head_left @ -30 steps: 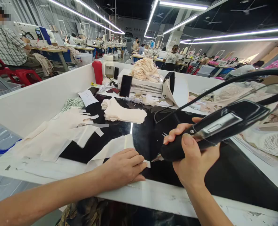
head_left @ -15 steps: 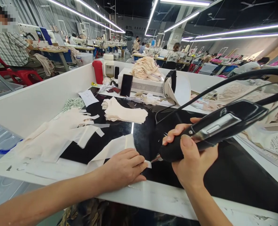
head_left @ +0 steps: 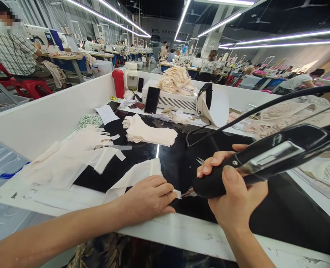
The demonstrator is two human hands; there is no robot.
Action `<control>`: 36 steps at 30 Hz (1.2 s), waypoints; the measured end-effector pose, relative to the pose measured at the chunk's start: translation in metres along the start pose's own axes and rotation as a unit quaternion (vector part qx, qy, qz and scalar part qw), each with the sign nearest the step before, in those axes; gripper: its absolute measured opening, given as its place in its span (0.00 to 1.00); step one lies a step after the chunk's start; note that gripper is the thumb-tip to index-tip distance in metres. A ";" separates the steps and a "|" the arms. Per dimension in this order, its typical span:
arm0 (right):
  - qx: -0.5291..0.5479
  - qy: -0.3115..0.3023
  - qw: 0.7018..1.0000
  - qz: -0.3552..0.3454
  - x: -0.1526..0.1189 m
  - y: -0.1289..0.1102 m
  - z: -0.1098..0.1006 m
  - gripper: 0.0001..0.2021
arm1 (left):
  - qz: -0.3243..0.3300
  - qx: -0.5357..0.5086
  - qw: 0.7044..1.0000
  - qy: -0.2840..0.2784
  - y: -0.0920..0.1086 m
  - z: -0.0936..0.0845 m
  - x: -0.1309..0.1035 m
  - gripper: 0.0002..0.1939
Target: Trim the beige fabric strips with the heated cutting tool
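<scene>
My left hand (head_left: 150, 197) presses down on a cream fabric piece (head_left: 137, 173) near the table's front edge, its fingers together over it. A narrow end of the fabric sticks out past my fingertips. My right hand (head_left: 234, 182) is wrapped round a black corded hand tool (head_left: 268, 160) with a silver lever and a narrow metal tip. That tip is at the protruding fabric end; whether it touches is too small to tell. Beyond lies a stack of cut cream pieces (head_left: 150, 130) on the black work surface (head_left: 181, 160).
More cream fabric (head_left: 61, 160) is heaped on the left beside green cord (head_left: 89, 121). Pointed metal tips (head_left: 200, 160) lie close to my right fingers. Behind stand a phone (head_left: 152, 99), a white vented box (head_left: 176, 102) and a red container (head_left: 118, 82). The tool's cable (head_left: 254, 108) arches across the right.
My right hand and the tool have shifted slightly right, and the tool's rear end sits lower. My left hand stays on the fabric. The whole view has shifted a little.
</scene>
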State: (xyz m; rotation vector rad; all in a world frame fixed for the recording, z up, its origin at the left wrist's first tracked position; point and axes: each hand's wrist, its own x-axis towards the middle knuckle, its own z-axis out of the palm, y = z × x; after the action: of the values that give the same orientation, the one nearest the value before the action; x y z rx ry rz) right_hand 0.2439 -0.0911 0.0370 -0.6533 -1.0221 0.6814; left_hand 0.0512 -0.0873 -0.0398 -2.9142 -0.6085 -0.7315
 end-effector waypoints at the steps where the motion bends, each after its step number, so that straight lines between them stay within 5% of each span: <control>1: -0.001 0.000 1.000 0.001 -0.001 0.000 0.000 0.21 | -0.002 0.000 1.000 0.001 0.000 0.000 0.000 0.17; 20: -0.011 0.014 1.000 0.010 0.000 0.000 0.000 0.22 | -0.002 0.005 1.000 -0.017 -0.010 -0.014 -0.014 0.18; 36: -0.020 0.044 0.999 0.007 0.013 -0.002 0.011 0.21 | -0.010 -0.002 1.000 0.014 -0.010 -0.005 -0.016 0.17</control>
State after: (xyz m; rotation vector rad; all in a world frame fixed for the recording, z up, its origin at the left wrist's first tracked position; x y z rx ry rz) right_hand 0.2392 -0.0807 0.0491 -0.7191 -0.9520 0.6397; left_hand 0.0325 -0.0848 -0.0427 -2.9011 -0.6363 -0.7750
